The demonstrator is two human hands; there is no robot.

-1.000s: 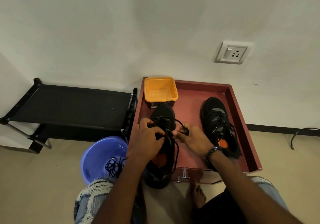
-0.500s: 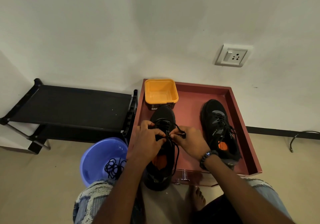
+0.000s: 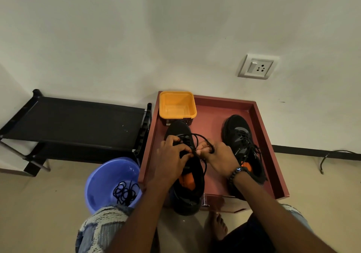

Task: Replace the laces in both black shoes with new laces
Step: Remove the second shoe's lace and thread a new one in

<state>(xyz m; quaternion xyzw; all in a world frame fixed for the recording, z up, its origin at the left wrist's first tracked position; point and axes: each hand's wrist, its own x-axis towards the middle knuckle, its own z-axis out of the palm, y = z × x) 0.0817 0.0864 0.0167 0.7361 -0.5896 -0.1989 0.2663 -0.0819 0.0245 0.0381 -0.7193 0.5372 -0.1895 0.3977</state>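
Two black shoes lie on a dark red tray (image 3: 214, 108). The left shoe (image 3: 187, 186) lies under both my hands, its heel hanging over the tray's front edge. My left hand (image 3: 172, 161) pinches the black lace (image 3: 199, 137) at the shoe's eyelets. My right hand (image 3: 216, 157) pinches the same lace just to the right, a loop arching above my fingers. The right shoe (image 3: 240, 137) stands laced, beside my right wrist.
An empty orange tub (image 3: 176, 104) sits at the tray's back left corner. A blue bowl (image 3: 103, 180) on the floor holds a heap of black laces (image 3: 125, 192). A black rack (image 3: 74, 120) stands left against the wall. My bare foot (image 3: 216, 225) is below the tray.
My right hand has shifted slightly right and the lace loop above the shoe has grown larger. My left hand stays on the eyelets.
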